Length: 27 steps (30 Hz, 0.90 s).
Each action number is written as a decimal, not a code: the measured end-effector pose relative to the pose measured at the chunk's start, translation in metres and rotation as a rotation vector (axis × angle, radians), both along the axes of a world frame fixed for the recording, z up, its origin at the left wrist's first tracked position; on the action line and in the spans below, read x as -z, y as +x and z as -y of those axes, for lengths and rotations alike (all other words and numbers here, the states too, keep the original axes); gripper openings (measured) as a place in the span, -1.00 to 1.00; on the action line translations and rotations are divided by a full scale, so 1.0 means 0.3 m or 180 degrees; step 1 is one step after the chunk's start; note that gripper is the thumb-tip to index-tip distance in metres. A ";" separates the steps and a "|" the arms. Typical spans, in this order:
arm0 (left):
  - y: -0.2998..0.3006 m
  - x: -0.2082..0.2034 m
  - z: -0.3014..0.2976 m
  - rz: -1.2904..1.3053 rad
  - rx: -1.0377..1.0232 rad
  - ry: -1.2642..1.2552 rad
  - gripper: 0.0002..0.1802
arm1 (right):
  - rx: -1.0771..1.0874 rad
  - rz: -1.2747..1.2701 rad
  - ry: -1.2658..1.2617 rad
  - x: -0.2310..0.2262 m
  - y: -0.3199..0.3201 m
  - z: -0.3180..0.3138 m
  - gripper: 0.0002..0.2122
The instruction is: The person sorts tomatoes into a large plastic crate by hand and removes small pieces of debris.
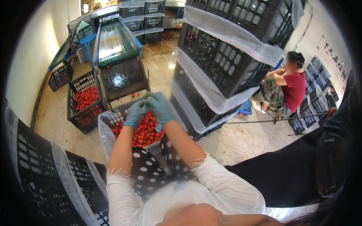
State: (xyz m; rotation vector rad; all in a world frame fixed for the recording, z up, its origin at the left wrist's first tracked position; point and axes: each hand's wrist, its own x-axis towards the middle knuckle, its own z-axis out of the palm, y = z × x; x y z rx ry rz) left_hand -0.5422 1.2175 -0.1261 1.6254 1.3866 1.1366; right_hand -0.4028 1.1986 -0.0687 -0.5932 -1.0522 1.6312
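Note:
Both my hands wear thin blue-green gloves and meet above a lined crate (107,132) of small red tomatoes (145,133) in front of my knees. My left hand (135,113) is closed, its fingers drawn together near the crate's far side. Beside it, my right hand (158,107) is bent over with curled fingers close to the left fingertips. Whatever lies between the fingers is hidden or too small to name. A clear plastic liner covers the crate's walls.
A black crate of tomatoes (86,100) stands to the left, beside a green conveyor (113,41). Tall stacked black crates (222,56) rise close on my right; more crates (37,162) stand at lower left. A seated person in red (294,90) and a dark-clothed person (279,169) are at right.

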 end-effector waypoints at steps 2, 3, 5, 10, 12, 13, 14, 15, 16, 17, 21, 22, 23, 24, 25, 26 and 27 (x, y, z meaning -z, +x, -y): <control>0.011 -0.001 -0.003 -0.0035 0.0003 -0.0011 -0.72 | 0.0013 -0.0031 0.0005 0.005 0.009 -0.003 -0.70; 0.019 -0.017 0.007 -0.0122 -0.0017 -0.0053 -0.73 | 0.0027 -0.0057 0.0001 0.002 0.013 0.002 -0.71; 0.026 -0.019 0.006 -0.0122 -0.0023 -0.0066 -0.75 | 0.0061 -0.0106 -0.0005 -0.006 0.026 0.008 -0.72; -0.005 0.069 -0.046 0.0276 -0.0060 -0.0022 -0.79 | 0.0120 -0.0267 -0.0080 -0.013 0.009 0.013 -0.75; -0.012 0.087 -0.055 0.0309 -0.0028 0.0032 -0.79 | 0.0119 -0.0249 -0.0092 -0.010 0.006 0.008 -0.75; -0.010 0.086 -0.056 0.0329 -0.0003 0.0061 -0.79 | 0.0065 -0.0160 -0.0062 -0.002 0.017 -0.001 -0.75; -0.011 0.086 -0.054 0.0267 0.0023 0.0037 -0.77 | 0.0007 -0.0073 -0.0032 0.005 0.023 -0.010 -0.75; 0.008 0.064 -0.044 0.0216 0.0076 0.0009 -0.74 | 0.0070 -0.0053 0.0017 0.010 0.036 -0.020 -0.75; 0.009 0.043 -0.029 0.0148 0.0097 -0.0016 -0.71 | 0.0102 -0.0049 0.0068 0.008 0.034 -0.027 -0.75; 0.012 0.021 -0.016 0.0048 0.0068 -0.0072 -0.70 | 0.0136 -0.0045 0.0118 0.007 0.032 -0.032 -0.76; 0.023 -0.018 -0.002 -0.0045 -0.0062 -0.0112 -0.79 | 0.0105 -0.0090 0.0125 -0.018 0.040 -0.050 -0.76; 0.025 -0.021 -0.003 0.0008 -0.0101 -0.0078 -0.83 | 0.0102 -0.0114 0.0166 -0.023 0.041 -0.059 -0.77; 0.021 -0.007 -0.017 0.0059 -0.0068 -0.0064 -0.83 | 0.0101 -0.0138 0.0207 -0.027 0.043 -0.069 -0.77; 0.008 0.009 -0.029 0.0108 -0.0052 -0.0055 -0.82 | 0.0115 -0.0129 0.0177 -0.035 0.036 -0.071 -0.77; -0.006 0.026 -0.039 0.0157 -0.0037 -0.0046 -0.82 | 0.0127 -0.0121 0.0147 -0.043 0.030 -0.074 -0.77; -0.022 0.043 -0.047 0.0138 -0.0031 -0.0042 -0.81 | 0.0137 -0.0114 0.0117 -0.052 0.023 -0.078 -0.77; -0.011 0.040 -0.053 0.0130 0.0014 -0.0041 -0.79 | 0.0148 -0.0126 0.0114 -0.049 0.035 -0.094 -0.77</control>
